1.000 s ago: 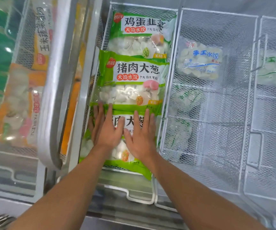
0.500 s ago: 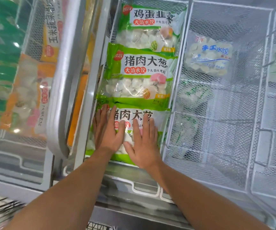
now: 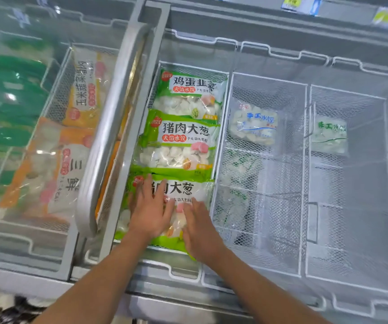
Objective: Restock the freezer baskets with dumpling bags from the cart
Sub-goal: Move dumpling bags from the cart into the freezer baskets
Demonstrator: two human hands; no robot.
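Shop chest freezer (image 3: 281, 50), lid slid open. The nearest green dumpling bag (image 3: 188, 190) sits at the front end of its wire basket (image 3: 221, 141), left hand (image 3: 149, 212) and right hand (image 3: 200, 228) flat on it. Its bottom edge seems to ride over the front rim, so it could stick up and snag the sliding lid (image 3: 109, 127).

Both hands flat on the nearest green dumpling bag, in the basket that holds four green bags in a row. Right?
Not quite: the head view shows three green bags in that basket, not four. Both the left hand and right hand do lie flat on the nearest green bag.
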